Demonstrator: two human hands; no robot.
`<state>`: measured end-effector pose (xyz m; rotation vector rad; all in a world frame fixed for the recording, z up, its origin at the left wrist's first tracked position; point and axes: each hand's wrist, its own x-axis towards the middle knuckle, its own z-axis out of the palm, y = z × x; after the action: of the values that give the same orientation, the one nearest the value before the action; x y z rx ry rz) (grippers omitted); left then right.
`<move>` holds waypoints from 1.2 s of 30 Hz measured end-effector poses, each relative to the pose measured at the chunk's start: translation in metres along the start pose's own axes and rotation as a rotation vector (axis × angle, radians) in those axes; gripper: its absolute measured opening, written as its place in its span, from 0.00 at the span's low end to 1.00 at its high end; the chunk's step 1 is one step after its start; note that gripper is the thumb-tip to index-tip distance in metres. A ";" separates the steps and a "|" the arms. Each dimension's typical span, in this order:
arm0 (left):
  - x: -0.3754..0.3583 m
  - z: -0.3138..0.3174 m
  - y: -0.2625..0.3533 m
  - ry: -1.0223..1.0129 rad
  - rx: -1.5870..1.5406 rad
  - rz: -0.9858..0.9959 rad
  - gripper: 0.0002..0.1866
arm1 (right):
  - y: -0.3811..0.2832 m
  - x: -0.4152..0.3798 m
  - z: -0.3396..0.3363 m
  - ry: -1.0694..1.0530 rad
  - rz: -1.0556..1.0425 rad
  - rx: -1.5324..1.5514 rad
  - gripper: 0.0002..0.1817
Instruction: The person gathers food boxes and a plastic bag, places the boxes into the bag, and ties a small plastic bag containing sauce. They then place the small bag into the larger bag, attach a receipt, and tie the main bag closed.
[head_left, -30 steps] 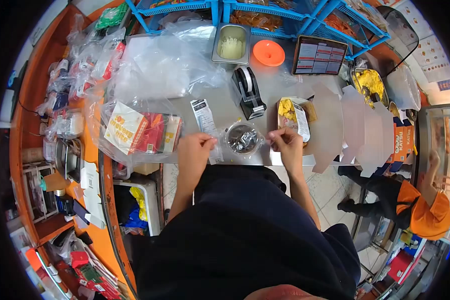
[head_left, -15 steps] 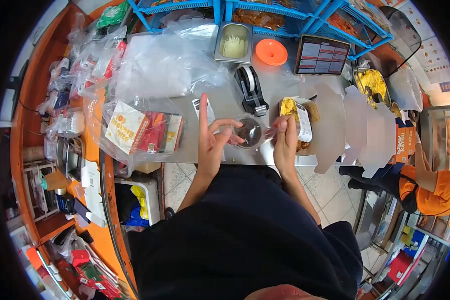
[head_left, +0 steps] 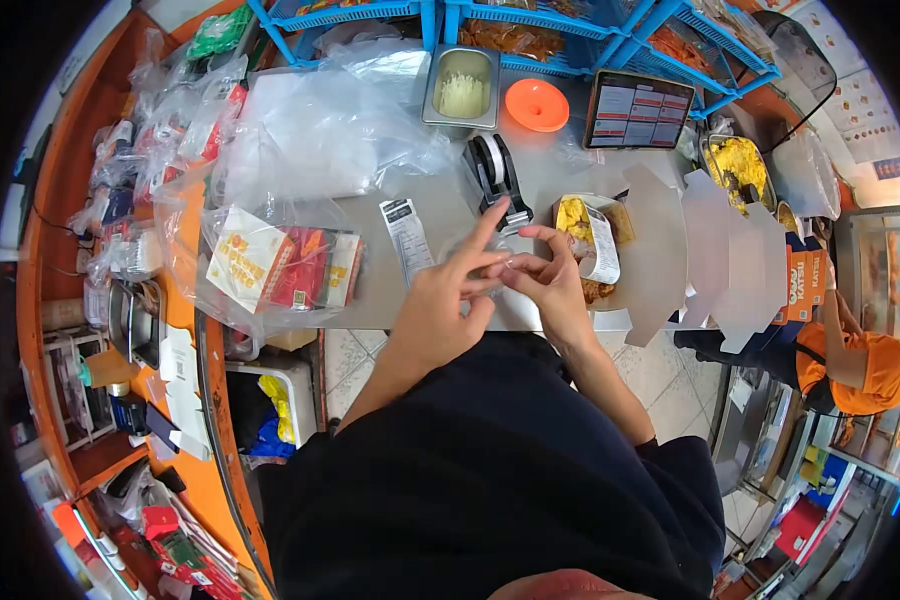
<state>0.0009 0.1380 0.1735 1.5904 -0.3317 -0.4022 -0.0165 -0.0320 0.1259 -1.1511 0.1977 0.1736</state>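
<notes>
Both of my hands meet over a small round clear plastic tub (head_left: 492, 290) at the front of the steel counter, mostly hidden by my fingers. My left hand (head_left: 448, 300) grips the tub from the left, its index finger stretched out toward the tape dispenser. From the right, my right hand (head_left: 555, 290) presses thumb and fingertips at the tub's rim; whether a thin clear strip is also between them, I cannot make out. Just beyond stands the black tape dispenser (head_left: 510, 190) with a white roll. A printed receipt (head_left: 407, 240) lies to the left.
Right of my hands sits an open food box (head_left: 625, 225) with yellow food and a labelled white packet, beside stacked box sheets (head_left: 740, 260). A bagged order (head_left: 285, 262) lies left. Behind are a metal pan (head_left: 462, 90), orange bowl (head_left: 537, 105) and tablet (head_left: 638, 110). Another person (head_left: 855, 370) works at right.
My hands have come together over the tub, the right moving left toward it. My left hand now covers more of the tub, hiding its dark contents, and the receipt is more exposed.
</notes>
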 end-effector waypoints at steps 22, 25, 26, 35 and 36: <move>0.019 -0.018 -0.052 -0.428 0.072 0.176 0.58 | -0.142 0.001 0.090 -1.244 -0.437 -1.472 0.45; 0.011 -0.028 -0.056 -0.253 0.152 0.368 0.58 | -0.143 0.011 0.087 -1.231 -0.623 -1.760 0.38; 0.014 -0.023 -0.053 -0.259 -0.118 0.348 0.55 | -0.140 0.014 0.085 -1.304 -0.580 -1.825 0.31; 0.025 -0.011 -0.061 -0.192 0.120 0.224 0.16 | -0.106 0.241 0.072 -0.817 -0.548 -1.204 0.15; 0.020 -0.007 -0.068 -0.176 0.174 0.225 0.15 | -0.090 0.290 0.059 -0.384 -0.316 -1.360 0.10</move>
<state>0.0199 0.1391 0.1048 1.6689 -0.6894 -0.3464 0.2902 -0.0032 0.1581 -2.4335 -0.5421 0.2495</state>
